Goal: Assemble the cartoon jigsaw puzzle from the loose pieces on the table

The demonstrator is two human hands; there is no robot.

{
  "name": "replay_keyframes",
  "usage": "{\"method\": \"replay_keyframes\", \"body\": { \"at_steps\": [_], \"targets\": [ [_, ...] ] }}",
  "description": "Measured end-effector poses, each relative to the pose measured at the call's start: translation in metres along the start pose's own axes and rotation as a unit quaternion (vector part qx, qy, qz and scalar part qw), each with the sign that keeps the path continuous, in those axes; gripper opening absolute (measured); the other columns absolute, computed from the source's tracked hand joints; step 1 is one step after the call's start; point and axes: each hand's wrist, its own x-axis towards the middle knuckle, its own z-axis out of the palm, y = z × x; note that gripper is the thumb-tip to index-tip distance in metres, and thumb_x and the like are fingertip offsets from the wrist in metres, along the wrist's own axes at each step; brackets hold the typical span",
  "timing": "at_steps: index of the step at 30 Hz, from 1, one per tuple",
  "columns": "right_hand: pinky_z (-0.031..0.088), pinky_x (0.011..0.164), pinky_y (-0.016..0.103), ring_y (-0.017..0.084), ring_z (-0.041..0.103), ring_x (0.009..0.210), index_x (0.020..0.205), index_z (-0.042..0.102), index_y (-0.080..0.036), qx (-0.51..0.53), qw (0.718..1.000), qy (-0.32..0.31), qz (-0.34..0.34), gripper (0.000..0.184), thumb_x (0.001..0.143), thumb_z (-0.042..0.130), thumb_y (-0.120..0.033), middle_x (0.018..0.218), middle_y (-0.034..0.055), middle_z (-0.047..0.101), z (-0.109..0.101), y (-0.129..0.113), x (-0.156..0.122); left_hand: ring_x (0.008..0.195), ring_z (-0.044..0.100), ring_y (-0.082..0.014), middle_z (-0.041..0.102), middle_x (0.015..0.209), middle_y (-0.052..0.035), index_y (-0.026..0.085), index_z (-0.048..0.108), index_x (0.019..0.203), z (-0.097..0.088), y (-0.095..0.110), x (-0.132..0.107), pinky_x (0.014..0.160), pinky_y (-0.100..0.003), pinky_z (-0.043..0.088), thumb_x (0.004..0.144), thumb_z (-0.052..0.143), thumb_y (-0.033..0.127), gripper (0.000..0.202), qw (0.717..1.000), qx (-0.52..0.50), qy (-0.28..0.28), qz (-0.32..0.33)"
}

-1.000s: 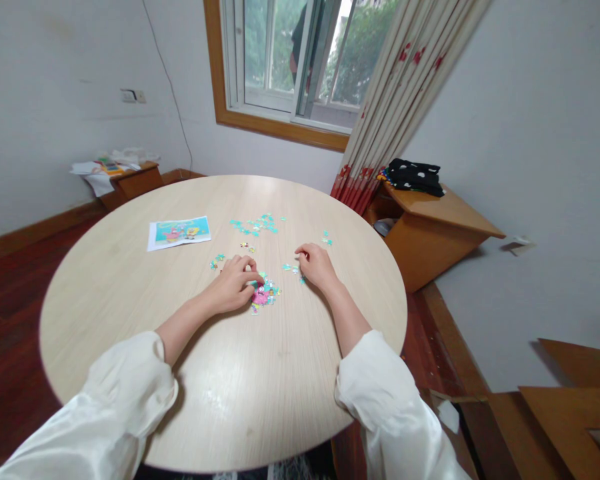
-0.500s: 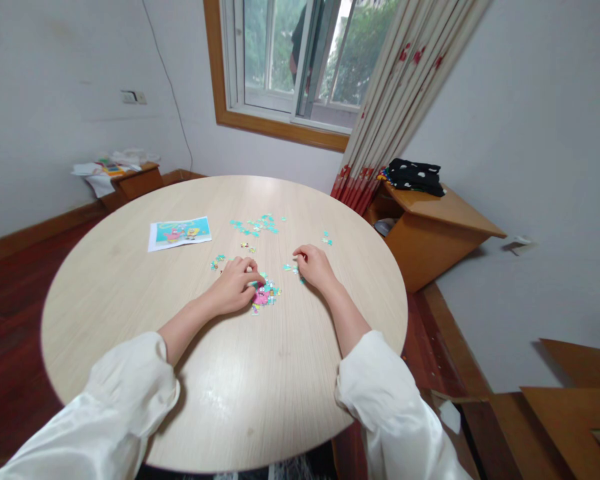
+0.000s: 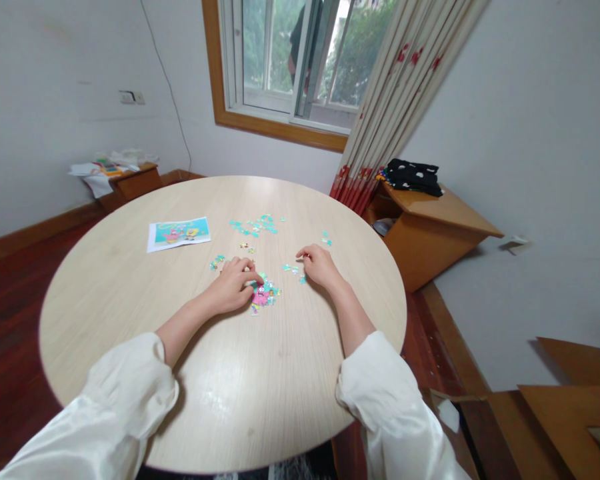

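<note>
My left hand (image 3: 233, 287) rests on the round wooden table (image 3: 130, 293), fingers curled, its fingertips touching a small joined patch of pink and teal puzzle pieces (image 3: 264, 296). My right hand (image 3: 320, 265) lies a little to the right with its fingers bent, thumb and forefinger pinched over something too small to make out, just beside a few loose teal pieces (image 3: 291, 269). More loose pieces (image 3: 255, 225) are scattered farther back. A printed reference picture (image 3: 179, 233) lies at the left of them.
A low wooden cabinet (image 3: 430, 227) with a black spotted cloth (image 3: 413, 175) stands right of the table, near a curtain (image 3: 395, 93) and window. Another small stand (image 3: 130, 180) with papers is at the back left wall.
My right hand has shifted slightly right and back from the loose teal pieces. The left hand stays on the joined patch.
</note>
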Motion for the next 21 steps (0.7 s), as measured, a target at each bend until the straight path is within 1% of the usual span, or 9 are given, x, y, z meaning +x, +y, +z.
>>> {"method": "replay_keyframes", "body": {
  "at_steps": [3,5,8,11,14,18,21],
  "targets": [
    [0.041,0.085,0.032,0.017,0.059,0.088,0.081,0.07,-0.017,-0.009,0.999,-0.031,-0.005,0.032,0.079,0.041,-0.002,0.09,0.0068,0.065,0.0,-0.002,-0.001,0.098,0.046,-0.0253,0.052,0.1,-0.0081,0.02,0.07,0.092,-0.001,0.001,0.0,0.088,-0.045,0.036,0.075,0.044,0.013,0.032,1.0,-0.002,-0.001,-0.002],
    [0.039,0.085,0.033,0.017,0.058,0.089,0.082,0.07,-0.018,-0.019,0.998,-0.055,-0.014,0.029,0.081,0.044,-0.005,0.09,0.0067,0.065,-0.001,-0.005,-0.002,0.097,0.046,-0.0252,0.052,0.1,-0.0084,0.02,0.07,0.092,0.0,0.002,0.001,0.088,-0.045,0.036,0.075,0.044,0.013,0.032,1.0,-0.002,0.001,-0.003],
    [0.038,0.081,0.032,0.017,0.056,0.085,0.087,0.07,-0.017,-0.021,0.997,-0.076,-0.021,0.019,0.085,0.051,-0.017,0.088,0.0064,0.064,-0.002,-0.01,-0.004,0.096,0.046,-0.0254,0.053,0.099,-0.0089,0.019,0.071,0.092,0.001,0.002,0.001,0.087,-0.045,0.036,0.075,0.044,0.013,0.033,1.0,-0.004,0.005,-0.003],
    [0.037,0.08,0.032,0.016,0.055,0.082,0.089,0.069,-0.017,-0.014,0.996,-0.079,-0.028,0.015,0.081,0.062,-0.027,0.088,0.0053,0.064,-0.001,-0.015,-0.006,0.096,0.046,-0.0248,0.053,0.098,-0.008,0.02,0.071,0.091,0.001,0.002,0.001,0.087,-0.044,0.036,0.075,0.044,0.012,0.032,1.0,-0.004,0.012,-0.003],
    [0.035,0.082,0.033,0.017,0.054,0.085,0.087,0.068,-0.017,-0.013,0.996,-0.078,-0.034,0.014,0.077,0.068,-0.026,0.088,0.0042,0.063,0.003,-0.017,-0.006,0.096,0.046,-0.0246,0.053,0.098,-0.0075,0.021,0.07,0.091,0.001,0.002,0.001,0.086,-0.044,0.036,0.075,0.045,0.012,0.032,1.0,-0.004,0.014,-0.005],
    [0.033,0.085,0.035,0.019,0.053,0.091,0.085,0.066,-0.017,-0.021,0.996,-0.076,-0.031,0.009,0.078,0.066,-0.022,0.089,0.0047,0.063,0.008,-0.018,-0.007,0.096,0.046,-0.0246,0.054,0.098,-0.0073,0.021,0.07,0.091,0.001,0.003,0.0,0.086,-0.044,0.036,0.075,0.044,0.012,0.032,1.0,-0.009,0.01,-0.008],
    [0.032,0.085,0.035,0.019,0.053,0.093,0.086,0.066,-0.017,-0.022,0.996,-0.08,-0.033,0.009,0.081,0.063,-0.024,0.091,0.0062,0.064,0.01,-0.019,-0.007,0.097,0.047,-0.0249,0.054,0.099,-0.0074,0.021,0.07,0.091,0.001,0.003,0.0,0.087,-0.045,0.036,0.075,0.044,0.012,0.031,1.0,-0.015,0.009,-0.008]
  ]
}}
